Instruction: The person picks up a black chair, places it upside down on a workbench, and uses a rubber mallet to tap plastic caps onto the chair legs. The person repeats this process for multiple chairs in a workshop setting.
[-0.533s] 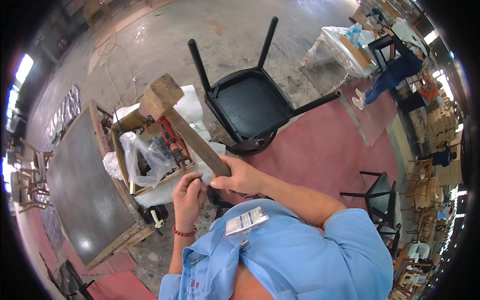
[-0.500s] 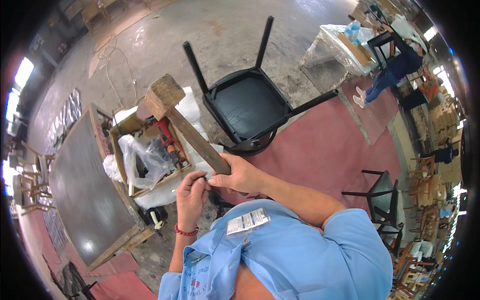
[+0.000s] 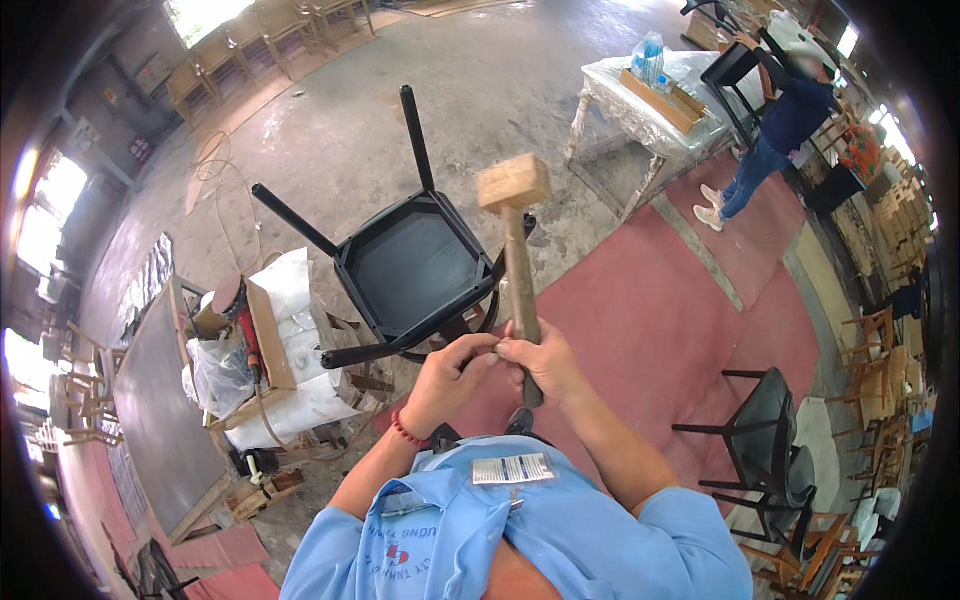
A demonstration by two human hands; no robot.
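A wooden mallet (image 3: 519, 262) with a block-shaped head stands nearly upright in my right hand (image 3: 545, 362), whose fingers wrap round the lower handle. Beside it my left hand (image 3: 455, 378), with a red bead bracelet at the wrist, has thumb and fingertips pinched together, meeting the right thumb; anything between them is too small to make out. Just beyond the hands a black chair (image 3: 412, 265) lies upside down, legs pointing up and outward, the underside of its seat facing me. Neither hand touches it.
At left, an open box (image 3: 270, 335) holds a red power tool (image 3: 248, 345) and plastic wrap, beside a dark-topped table (image 3: 170, 400). Black chairs (image 3: 762, 430) stand at right on red matting (image 3: 640, 300). Beyond, a person (image 3: 785, 130) handles a chair by a plastic-covered table (image 3: 610, 85).
The mallet has swung from leaning left to nearly upright. Both hands have moved right, still close together. The upturned chair and the box now appear farther left in the view.
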